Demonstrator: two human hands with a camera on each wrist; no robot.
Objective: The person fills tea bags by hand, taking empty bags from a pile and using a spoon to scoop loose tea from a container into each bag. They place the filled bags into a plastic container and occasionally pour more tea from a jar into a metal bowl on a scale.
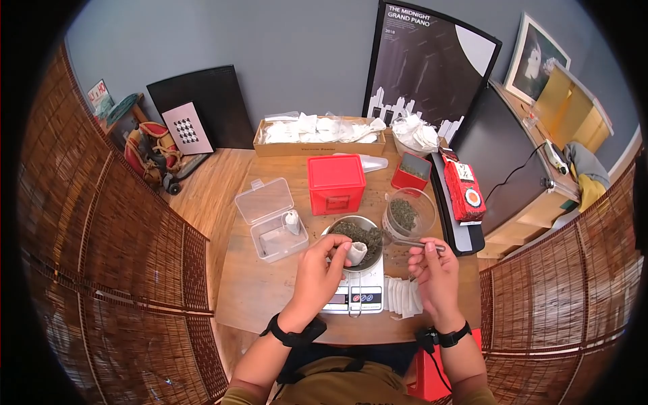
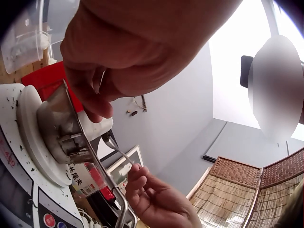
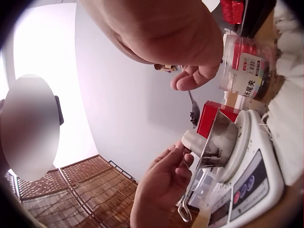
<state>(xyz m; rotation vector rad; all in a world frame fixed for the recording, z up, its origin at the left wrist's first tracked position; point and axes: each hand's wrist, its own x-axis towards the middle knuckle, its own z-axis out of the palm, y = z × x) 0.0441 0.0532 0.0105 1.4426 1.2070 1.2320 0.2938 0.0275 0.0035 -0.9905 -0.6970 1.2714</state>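
Observation:
My left hand (image 1: 320,270) pinches a white tea bag (image 1: 356,254) by its rim, its mouth open, over a metal bowl (image 3: 224,141) with a wire handle. Dried green leaves (image 1: 366,234) fill much of the bowl, which stands on a white kitchen scale (image 1: 372,280). In my right hand (image 1: 435,277) is a metal spoon (image 2: 124,156), gripped by its handle between thumb and fingers. Dark leaf bits (image 3: 194,118) sit on the spoon's tip, close above the bag's mouth in the right wrist view.
A clear lidded box (image 1: 270,246) holding a filled bag stands left, a red canister (image 1: 336,185) behind the bowl. To the right are a clear jar (image 1: 428,214) of leaves, a small red tin (image 1: 410,181) and flat white bags (image 1: 403,297). A cardboard box (image 1: 324,147) lies farther back.

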